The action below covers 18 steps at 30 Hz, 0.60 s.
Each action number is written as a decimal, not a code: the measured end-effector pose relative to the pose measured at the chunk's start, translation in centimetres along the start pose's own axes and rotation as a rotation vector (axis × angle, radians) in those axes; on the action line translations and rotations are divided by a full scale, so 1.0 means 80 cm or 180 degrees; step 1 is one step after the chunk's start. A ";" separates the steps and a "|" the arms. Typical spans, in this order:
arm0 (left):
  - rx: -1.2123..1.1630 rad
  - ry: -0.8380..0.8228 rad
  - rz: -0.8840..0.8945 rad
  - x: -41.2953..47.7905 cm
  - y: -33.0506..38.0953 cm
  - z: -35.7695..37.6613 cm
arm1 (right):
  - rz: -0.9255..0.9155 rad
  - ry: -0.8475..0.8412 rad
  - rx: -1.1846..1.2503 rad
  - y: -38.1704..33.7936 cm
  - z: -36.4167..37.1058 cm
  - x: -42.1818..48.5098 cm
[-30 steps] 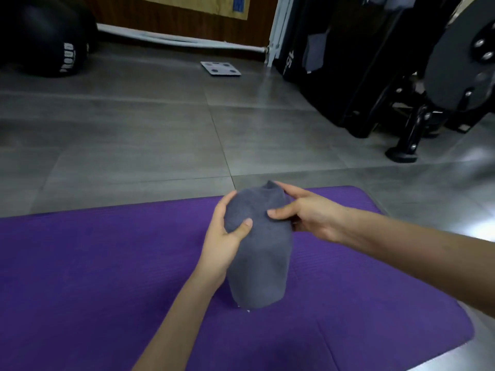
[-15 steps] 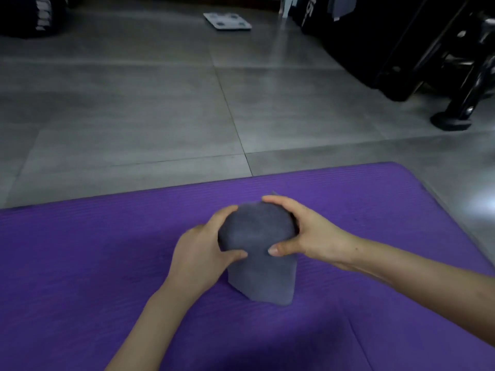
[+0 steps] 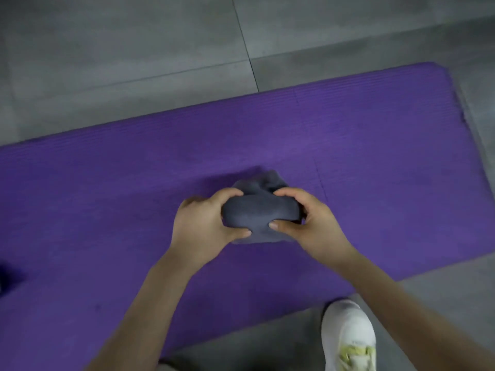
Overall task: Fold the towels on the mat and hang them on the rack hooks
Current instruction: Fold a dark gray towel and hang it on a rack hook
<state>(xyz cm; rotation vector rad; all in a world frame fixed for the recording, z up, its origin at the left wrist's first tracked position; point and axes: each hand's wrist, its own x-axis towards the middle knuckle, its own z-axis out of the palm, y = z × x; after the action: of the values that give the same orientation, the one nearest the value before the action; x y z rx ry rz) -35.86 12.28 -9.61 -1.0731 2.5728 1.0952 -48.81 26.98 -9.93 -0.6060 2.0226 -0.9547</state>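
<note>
A dark grey towel is bunched into a small bundle over the purple mat. My left hand grips its left side, thumb pressed on the front. On the other side my right hand holds it, fingers curled over the top and thumb on the front. The towel's lower edge touches or hovers just above the mat; I cannot tell which. No rack or hooks are in view.
Grey floor tiles lie beyond the mat's far edge. My white shoe stands on the floor just off the mat's near edge at the lower right. The mat's right end is close by.
The towel hung long between my hands a second ago; now it is squeezed into a compact bundle lower down. My view has tipped downward, so the gym equipment and the scale have left the frame.
</note>
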 end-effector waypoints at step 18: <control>-0.1969 -0.0936 -0.0840 -0.179 0.364 -0.306 | 0.0367 0.0717 -0.0970 -0.358 -0.260 -0.241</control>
<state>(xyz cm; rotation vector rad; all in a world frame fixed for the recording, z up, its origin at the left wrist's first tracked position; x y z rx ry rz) -41.43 17.67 30.29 -1.2020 1.8380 1.8629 -52.69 31.57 29.92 -0.5539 2.4020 -0.6752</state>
